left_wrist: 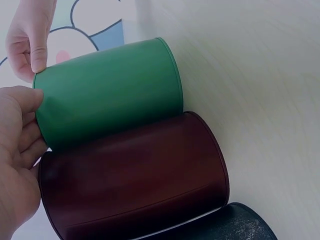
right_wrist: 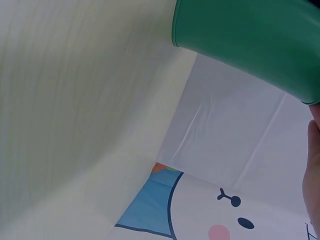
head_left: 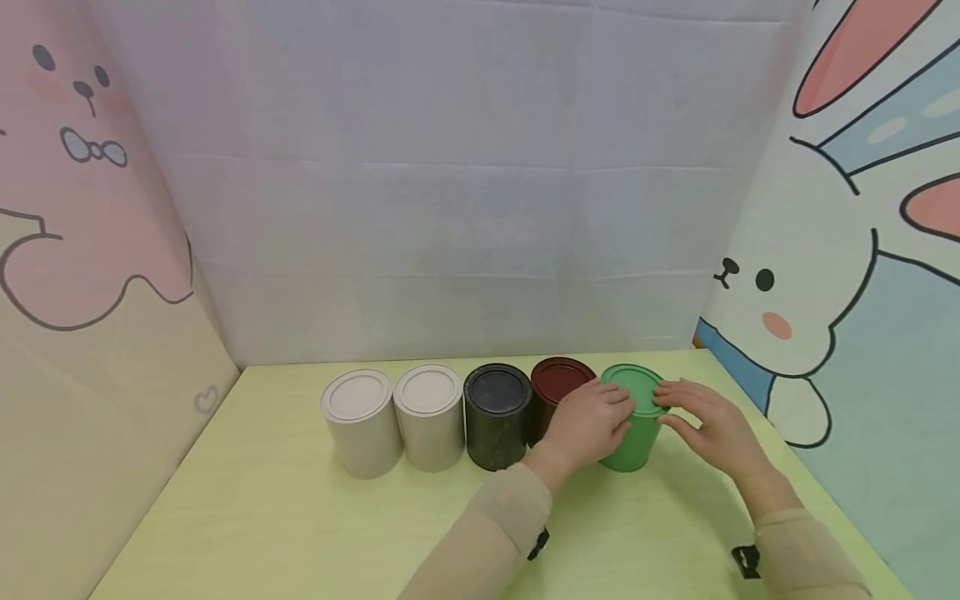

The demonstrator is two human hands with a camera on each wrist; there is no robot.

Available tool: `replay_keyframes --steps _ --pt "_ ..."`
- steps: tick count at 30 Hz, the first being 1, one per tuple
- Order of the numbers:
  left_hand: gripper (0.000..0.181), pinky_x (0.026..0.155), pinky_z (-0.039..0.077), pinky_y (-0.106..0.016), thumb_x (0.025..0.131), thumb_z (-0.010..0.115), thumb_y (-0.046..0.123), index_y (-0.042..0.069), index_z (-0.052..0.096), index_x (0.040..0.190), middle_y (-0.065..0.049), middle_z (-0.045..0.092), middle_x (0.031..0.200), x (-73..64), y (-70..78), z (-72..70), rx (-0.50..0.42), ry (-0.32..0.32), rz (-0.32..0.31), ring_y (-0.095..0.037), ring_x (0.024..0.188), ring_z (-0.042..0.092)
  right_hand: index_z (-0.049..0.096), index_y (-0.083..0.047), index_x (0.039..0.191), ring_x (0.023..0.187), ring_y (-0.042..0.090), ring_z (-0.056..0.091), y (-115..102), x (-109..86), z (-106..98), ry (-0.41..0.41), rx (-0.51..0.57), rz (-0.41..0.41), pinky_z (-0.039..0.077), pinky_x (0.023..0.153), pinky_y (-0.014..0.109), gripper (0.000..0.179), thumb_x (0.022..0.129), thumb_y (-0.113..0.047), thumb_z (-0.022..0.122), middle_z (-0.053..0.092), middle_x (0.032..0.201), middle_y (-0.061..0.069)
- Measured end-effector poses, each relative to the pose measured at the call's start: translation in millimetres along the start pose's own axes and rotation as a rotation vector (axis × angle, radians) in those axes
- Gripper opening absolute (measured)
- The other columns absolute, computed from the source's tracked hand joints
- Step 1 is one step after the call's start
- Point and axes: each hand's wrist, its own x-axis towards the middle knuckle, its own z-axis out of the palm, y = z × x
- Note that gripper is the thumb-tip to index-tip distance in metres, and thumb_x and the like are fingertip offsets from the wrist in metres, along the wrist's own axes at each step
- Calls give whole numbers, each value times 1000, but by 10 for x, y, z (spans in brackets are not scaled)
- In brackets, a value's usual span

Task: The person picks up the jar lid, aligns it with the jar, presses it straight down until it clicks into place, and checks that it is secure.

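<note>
A green can point(head_left: 634, 433) with a ringed green lid point(head_left: 632, 382) stands upright at the right end of a row. My left hand point(head_left: 588, 421) holds its rim from the left, with fingertips over the lid. From the right, my right hand point(head_left: 708, 425) grips the rim, thumb at the side and fingers on the lid's edge. In the left wrist view, both hands meet the rim of the green can point(left_wrist: 110, 92). A dark red can point(head_left: 561, 379) stands beside it, partly hidden behind my left hand. Only a few fingers of my right hand point(right_wrist: 313, 165) show in the right wrist view.
Left of the red can, a black can point(head_left: 498, 421) and two white cans point(head_left: 430, 425) continue the row on the pale yellow table point(head_left: 300, 533). A white cloth point(head_left: 450, 208) hangs behind. Cartoon-printed panels point(head_left: 885, 400) stand at both sides.
</note>
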Motion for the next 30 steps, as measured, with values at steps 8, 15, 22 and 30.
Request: replay_keyframes --steps 8,15,22,30 --pt "39 114 31 -27 100 58 40 24 63 135 9 60 136 -16 -7 4 -18 34 15 -7 132 48 71 -5 104 104 35 61 -13 10 -50 -55 -64 24 30 108 12 45 96 -48 58 70 107 9" --pt "36 114 32 -27 100 59 37 23 65 133 9 61 134 -17 -13 -18 -36 40 17 -8 130 50 73 -5 106 106 30 62 -49 82 -123 -98 -42 106 30 101 6 35 73 0 83 70 111 11" --pt "35 114 32 -28 100 60 34 21 65 132 7 62 133 -19 -40 3 -56 53 25 -9 130 51 71 1 116 105 33 60 -19 224 -106 -151 -93 76 33 101 12 37 80 4 75 68 117 15" --pt "35 114 31 -28 100 60 34 22 66 131 8 62 132 -15 -26 27 -50 78 26 -9 129 51 71 1 118 105 34 62 6 303 -93 -204 -111 84 46 88 45 36 82 5 73 68 117 15"
